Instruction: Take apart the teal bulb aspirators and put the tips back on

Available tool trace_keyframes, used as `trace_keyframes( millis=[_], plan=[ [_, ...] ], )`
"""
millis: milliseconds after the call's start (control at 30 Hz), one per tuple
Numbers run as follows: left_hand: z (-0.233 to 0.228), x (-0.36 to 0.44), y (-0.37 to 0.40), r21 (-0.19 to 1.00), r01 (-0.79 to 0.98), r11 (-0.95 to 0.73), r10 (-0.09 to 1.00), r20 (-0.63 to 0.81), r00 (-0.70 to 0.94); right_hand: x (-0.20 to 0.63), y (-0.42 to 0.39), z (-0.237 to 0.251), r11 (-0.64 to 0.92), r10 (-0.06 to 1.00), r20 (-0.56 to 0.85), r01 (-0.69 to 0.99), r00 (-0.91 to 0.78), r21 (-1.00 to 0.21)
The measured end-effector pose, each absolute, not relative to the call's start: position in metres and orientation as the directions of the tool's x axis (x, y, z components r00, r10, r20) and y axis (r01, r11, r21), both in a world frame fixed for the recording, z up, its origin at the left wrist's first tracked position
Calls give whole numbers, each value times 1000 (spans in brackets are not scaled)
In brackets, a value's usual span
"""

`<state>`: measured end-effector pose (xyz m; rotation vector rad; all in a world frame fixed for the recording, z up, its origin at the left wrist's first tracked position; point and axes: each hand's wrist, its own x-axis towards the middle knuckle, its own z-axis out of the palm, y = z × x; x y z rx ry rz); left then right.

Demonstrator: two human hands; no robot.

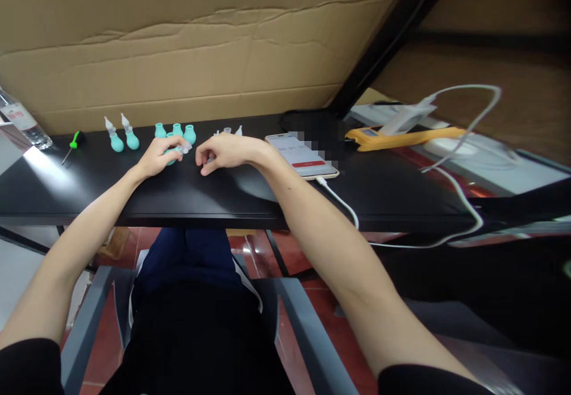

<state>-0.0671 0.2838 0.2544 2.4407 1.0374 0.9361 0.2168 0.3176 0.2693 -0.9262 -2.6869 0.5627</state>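
- Presently, the left hand point(160, 155) is closed around a small teal, rounded squeeze bulb point(170, 158), with a clear plastic fitting point(184, 149) showing at the fingertips, over the flat black tabletop point(232, 201).
- The right hand point(225, 150) hovers just beside it, fingers curled and the thumb gap narrow; whether it pinches anything, I cannot tell.
- Seating the fitting seems to be the step; the left grip is best kept light and low, since the bulb looks soft and a hard squeeze could distort its neck.
- Fitting and opening should be lined up straight, because a tilted part would probably seat on one side only.
- Steady pressure along the bulb's axis, perhaps with a slight twist, should work better than a sideways shove.
- Two teal bulbs with frosted, tapered nozzles point(132, 139), off to the left, give a pattern to compare against.
- Both wrists should travel high enough to spare the open-necked teal bulbs point(190, 134) and the loose clear plastic pieces point(239, 130) behind them.
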Motion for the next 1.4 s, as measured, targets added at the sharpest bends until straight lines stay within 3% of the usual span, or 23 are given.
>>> trace_keyframes(
  millis=[267, 500, 600, 733, 867, 1100, 1267, 1400],
  plan=[
    [256, -66, 280, 524, 510, -682, 730, 452, 513, 218, 313, 272, 713, 642, 118, 535, -757, -453],
    [257, -68, 282, 572, 461, -678, 735, 524, 431, 209, 323, 263, 739, 657, 193, 571, -729, -359],
    [255, -74, 288, 574, 455, -681, 725, 618, 306, 207, 323, 263, 738, 670, 287, 572, -685, -359],
    [250, -84, 301, 490, 599, -634, 665, 740, 99, 205, 320, 263, 731, 682, 477, 497, -554, -468],
    [243, -92, 313, 484, 686, -543, 692, 721, 40, 202, 320, 264, 722, 690, 599, 451, -408, -525],
    [239, -91, 312, 638, 668, -384, 897, 429, 106, 204, 320, 263, 728, 669, 647, 495, -366, -473],
    [244, -91, 311, 551, 700, -454, 863, 469, 190, 197, 315, 260, 739, 670, 632, 427, -389, -521],
    [248, -85, 307, 473, 721, -507, 837, 470, 281, 192, 310, 261, 693, 715, 586, 282, -381, -663]
  ],
)
